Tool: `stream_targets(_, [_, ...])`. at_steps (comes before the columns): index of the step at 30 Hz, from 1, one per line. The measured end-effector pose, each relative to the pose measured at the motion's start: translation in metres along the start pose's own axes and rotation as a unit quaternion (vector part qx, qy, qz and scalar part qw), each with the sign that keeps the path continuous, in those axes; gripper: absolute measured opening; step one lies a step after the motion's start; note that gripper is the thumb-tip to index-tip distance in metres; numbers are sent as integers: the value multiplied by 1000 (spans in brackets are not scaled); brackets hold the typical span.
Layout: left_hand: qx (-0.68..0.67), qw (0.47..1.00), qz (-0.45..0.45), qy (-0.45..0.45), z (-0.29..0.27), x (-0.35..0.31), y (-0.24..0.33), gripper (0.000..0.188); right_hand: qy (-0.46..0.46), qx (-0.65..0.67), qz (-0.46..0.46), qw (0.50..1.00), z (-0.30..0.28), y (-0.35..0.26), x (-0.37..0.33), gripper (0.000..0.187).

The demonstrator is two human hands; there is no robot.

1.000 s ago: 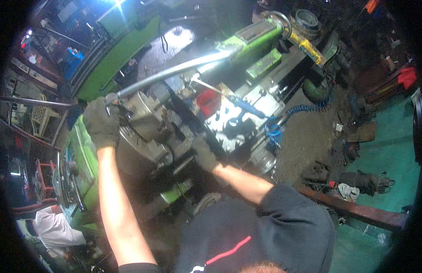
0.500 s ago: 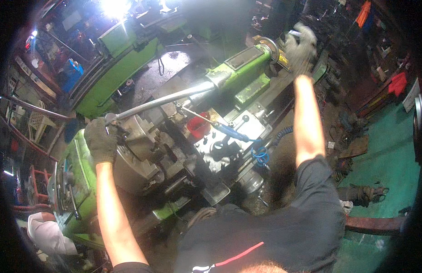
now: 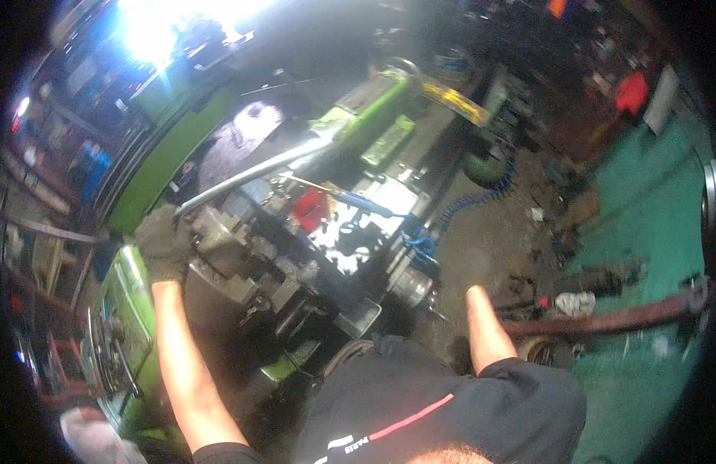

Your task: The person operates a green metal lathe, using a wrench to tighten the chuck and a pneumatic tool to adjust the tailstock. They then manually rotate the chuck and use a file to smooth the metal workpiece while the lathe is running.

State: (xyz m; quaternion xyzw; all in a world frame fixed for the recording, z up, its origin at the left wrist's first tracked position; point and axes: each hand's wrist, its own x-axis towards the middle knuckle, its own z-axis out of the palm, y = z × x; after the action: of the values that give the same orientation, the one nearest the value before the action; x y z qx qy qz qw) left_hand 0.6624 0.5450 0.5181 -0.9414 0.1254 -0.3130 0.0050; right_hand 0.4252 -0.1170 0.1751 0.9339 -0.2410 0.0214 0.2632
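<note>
One gloved hand, the left hand [image 3: 163, 241], is seen in the head view at the rim of the lathe chuck [image 3: 232, 284], just beside the left end of a long bright bar [image 3: 257, 172] that is stretched across the machine toward the green tailstock [image 3: 362, 104]. Whether the fingers are closed on something there or only rested against the chuck cannot be told, as the glove is blurred. The right forearm [image 3: 491, 336] is seen low on the near side of the machine; the right hand itself is lost in blur against the floor [image 3: 470, 240], so its grip cannot be told either. Half a second ago that hand was raised near the tailstock; it has since been drawn back toward the body, while the left hand has been kept at the chuck. By this, it is judged, the tailstock is left unattended and only the chuck side is tended. Between bar and right forearm, a red container [image 3: 309, 209] and a blue-handled tool [image 3: 365, 203] are seen about the carriage [image 3: 346, 249].
</note>
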Motion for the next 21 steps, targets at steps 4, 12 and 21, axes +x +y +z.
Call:
stream_targets(4, [-36, 995, -73, -52, 10, 2, -3, 22, -172, 401, 197, 878, -6, 1, -152, 31])
stream_targets(12, [-37, 994, -36, -100, 39, 0, -60, 54, -144, 437, 337, 821, -45, 53, -273, 32])
stream_targets(21, [-116, 978, -50, -166, 76, 21, -113, 57, -198, 273, 390, 857, -30, 124, -373, 34])
